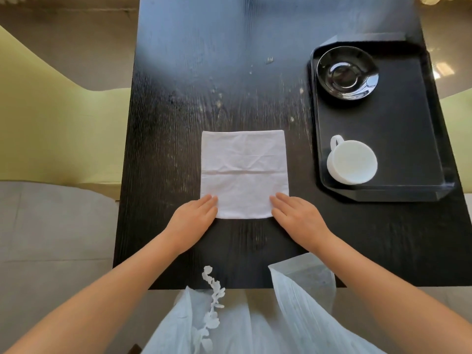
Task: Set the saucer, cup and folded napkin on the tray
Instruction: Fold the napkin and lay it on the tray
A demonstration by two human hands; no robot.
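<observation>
Presumably folding comes next: with the left hand [194, 217] and right hand [297, 217] flat, fingers extended, on the white napkin's [244, 172] near corners mid-worktop [204, 72], lift both corners evenly to the far edge, while black saucer [347, 72] and upturned white cup [352, 163] already sit on the black tray [408, 139] at right.

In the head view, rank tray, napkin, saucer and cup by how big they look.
1. tray, clearly largest.
2. napkin.
3. saucer and cup: saucer looks somewhat wider, but the cup sits nearer the camera, so I would not rank those two firmly.
</observation>
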